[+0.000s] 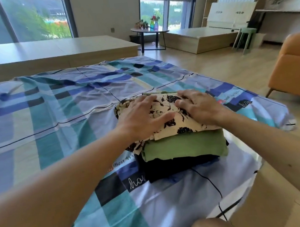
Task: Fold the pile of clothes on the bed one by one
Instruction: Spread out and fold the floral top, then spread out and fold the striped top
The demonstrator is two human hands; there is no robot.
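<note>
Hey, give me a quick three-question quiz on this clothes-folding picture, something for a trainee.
1. True or false: the left hand and the right hand both rest flat on the floral garment.
2. What lies directly under the floral garment? A) green garment B) red towel C) white pillow
3. Short answer: which piece is the lowest that shows in the stack?

Key: 1 true; 2 A; 3 the dark garment.

A bright apartment bedroom and lounge: a bed [48, 113] in blue plaid sheeting fills the centre; tall windows [33, 18] span the top; an orange sofa [298, 71] sits at right; a green stool [246, 34] and flower vases [155, 22] stand upper right.
</note>
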